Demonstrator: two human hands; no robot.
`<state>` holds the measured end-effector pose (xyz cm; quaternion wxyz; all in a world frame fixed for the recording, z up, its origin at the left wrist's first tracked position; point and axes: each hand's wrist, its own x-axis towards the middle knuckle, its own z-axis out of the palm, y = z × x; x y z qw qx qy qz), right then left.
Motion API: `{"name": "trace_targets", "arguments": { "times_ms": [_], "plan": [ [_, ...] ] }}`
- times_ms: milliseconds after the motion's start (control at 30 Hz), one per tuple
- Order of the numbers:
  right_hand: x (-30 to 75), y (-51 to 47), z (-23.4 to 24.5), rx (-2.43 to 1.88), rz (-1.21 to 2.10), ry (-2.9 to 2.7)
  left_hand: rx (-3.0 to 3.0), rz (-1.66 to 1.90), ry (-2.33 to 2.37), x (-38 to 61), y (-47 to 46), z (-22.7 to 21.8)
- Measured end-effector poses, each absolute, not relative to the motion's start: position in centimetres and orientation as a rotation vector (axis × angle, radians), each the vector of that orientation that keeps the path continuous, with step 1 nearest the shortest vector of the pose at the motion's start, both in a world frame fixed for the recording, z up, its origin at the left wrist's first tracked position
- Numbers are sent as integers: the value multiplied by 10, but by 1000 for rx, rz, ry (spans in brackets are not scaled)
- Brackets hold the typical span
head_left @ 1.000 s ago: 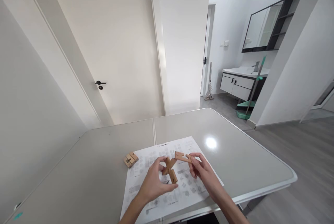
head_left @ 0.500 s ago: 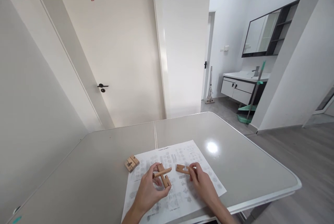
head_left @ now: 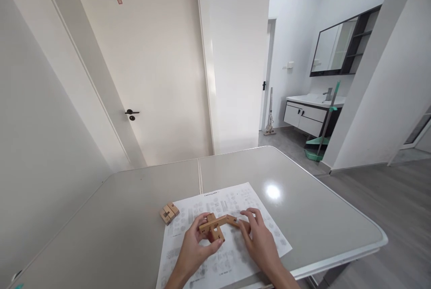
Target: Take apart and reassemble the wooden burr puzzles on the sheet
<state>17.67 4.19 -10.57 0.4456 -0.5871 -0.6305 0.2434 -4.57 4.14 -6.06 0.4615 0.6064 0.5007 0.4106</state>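
My left hand (head_left: 198,239) is closed around crossed notched wooden puzzle pieces (head_left: 215,233), fingers behind and thumb at the lower end. Another wooden puzzle piece (head_left: 231,220) slants down to the right and appears to meet the end of the crossed ones. At its right end are the fingertips of my right hand (head_left: 257,235), the thumb low against it and the index finger raised; the exact grip is partly hidden. Both hands are above a printed paper sheet (head_left: 249,197) with rows of small grey diagrams, too blurred to read.
Several notched wooden blocks (head_left: 169,213) lie together at the sheet's upper left edge. The grey table (head_left: 141,226) has a seam and a rounded right corner. Beyond it stand a closed door (head_left: 161,77), a mop (head_left: 270,116), a washbasin cabinet (head_left: 305,116) and a green dustpan (head_left: 314,155).
My right hand has brought its wooden piece left, up to the crossed pieces. The pieces in my left hand have turned slightly. The loose blocks remain where they were.
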Motion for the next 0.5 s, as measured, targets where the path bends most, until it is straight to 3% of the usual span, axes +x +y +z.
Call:
{"name": "trace_targets", "arguments": {
  "times_ms": [167,500],
  "plan": [
    [170,32,-72,-1068,918,-1619,1476,999,1084,-47,39,-54],
    [161,32,-61,-1079,888,-1658,1539,898,1040,-45,33,-51]
  ]
}}
